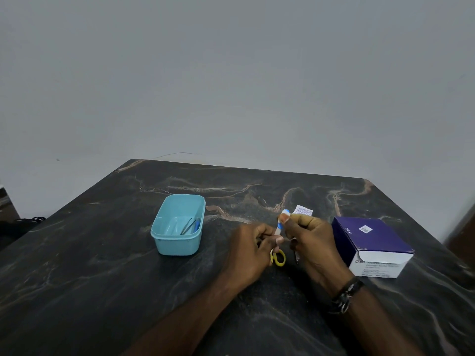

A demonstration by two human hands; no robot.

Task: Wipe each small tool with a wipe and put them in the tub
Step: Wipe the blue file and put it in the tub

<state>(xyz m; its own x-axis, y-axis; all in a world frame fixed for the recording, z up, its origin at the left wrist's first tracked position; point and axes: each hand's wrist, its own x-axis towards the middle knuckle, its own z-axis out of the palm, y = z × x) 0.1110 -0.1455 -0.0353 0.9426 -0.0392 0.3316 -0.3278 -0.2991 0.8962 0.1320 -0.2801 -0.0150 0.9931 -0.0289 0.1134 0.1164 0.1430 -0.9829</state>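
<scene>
The small tool [278,228], a slim white-and-blue stick, stands nearly upright between both hands, long axis running six to twelve o'clock. The right hand [312,242] pinches a wipe [284,215] around its top end; the left hand [253,250] grips the lower end. The tub [164,242] sits at nine o'clock, nearer the left hand, with tools already inside. Yellow scissors [279,258] lie half hidden under the left fingers, and a thin metal tool [297,256] pokes out below the right palm. What the stick is, I can't make out.

Hidden and unclear
The left hand [253,246] covers most of the scissors [279,258]; tools in the tub [177,242] are too small to identify
</scene>
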